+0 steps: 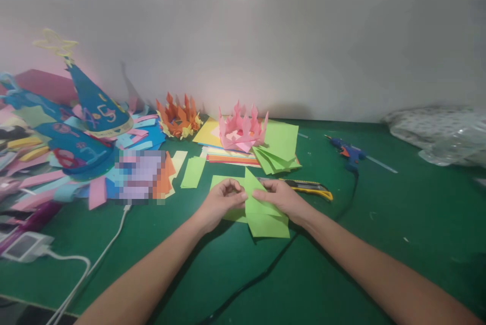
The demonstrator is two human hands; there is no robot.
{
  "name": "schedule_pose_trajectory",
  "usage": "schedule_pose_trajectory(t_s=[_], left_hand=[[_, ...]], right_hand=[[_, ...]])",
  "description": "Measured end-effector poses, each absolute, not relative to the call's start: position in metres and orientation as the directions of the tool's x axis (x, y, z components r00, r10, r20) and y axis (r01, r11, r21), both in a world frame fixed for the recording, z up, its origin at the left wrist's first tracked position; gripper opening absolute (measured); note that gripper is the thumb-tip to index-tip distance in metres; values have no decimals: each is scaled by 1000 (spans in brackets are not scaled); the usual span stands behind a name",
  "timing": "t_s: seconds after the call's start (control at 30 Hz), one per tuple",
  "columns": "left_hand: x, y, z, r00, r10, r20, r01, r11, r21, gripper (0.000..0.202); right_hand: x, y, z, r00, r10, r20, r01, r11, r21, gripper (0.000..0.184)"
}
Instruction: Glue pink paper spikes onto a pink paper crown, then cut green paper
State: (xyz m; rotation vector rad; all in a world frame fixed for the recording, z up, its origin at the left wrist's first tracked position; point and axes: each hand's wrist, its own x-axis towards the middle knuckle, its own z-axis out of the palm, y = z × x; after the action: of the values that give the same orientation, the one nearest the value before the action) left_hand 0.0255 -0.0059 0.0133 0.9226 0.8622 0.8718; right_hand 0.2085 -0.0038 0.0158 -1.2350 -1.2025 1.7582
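Observation:
A folded light-green sheet of paper [266,224] is upheld in front of me, its upper corner pointing up and a crease across its lower part. My right hand [283,197] pinches it between thumb and fingers from the right. At its left edge, my left hand [225,201] is closed, thumb and fingertips together on the paper. Another light-green sheet [234,215] lies flat beneath, partly covered by my left hand. Just beyond my right hand is a yellow and black utility knife [313,188], its blade end hidden.
Behind stand a pink paper crown [243,130] on stacked coloured paper and an orange crown [178,115]. Blue cone hats [96,99] and paper strips crowd the left. A blue glue gun [347,152] lies right, its black cable [261,277] crossing toward me. A white cable [114,236] runs left.

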Motion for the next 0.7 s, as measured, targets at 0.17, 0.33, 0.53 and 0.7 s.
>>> schedule_pose_trajectory(t_s=[0.17,0.33,0.53,0.7], left_hand=[[26,-5,12,373,906,-198,-241,301,923,36],[26,-5,12,360,922,-145,-219,234,947,31],[24,-6,14,351,926,-140,-71,175,982,28],[20,-4,11,312,950,-19,146,-28,989,29]], right_hand=[[209,-4,16,-334,887,-319,-8,-341,-940,46],[209,-4,15,-324,893,-314,13,-327,-945,43],[210,-3,8,-335,910,-243,130,-211,-969,37],[204,-6,3,-298,951,-82,270,2,-963,45]])
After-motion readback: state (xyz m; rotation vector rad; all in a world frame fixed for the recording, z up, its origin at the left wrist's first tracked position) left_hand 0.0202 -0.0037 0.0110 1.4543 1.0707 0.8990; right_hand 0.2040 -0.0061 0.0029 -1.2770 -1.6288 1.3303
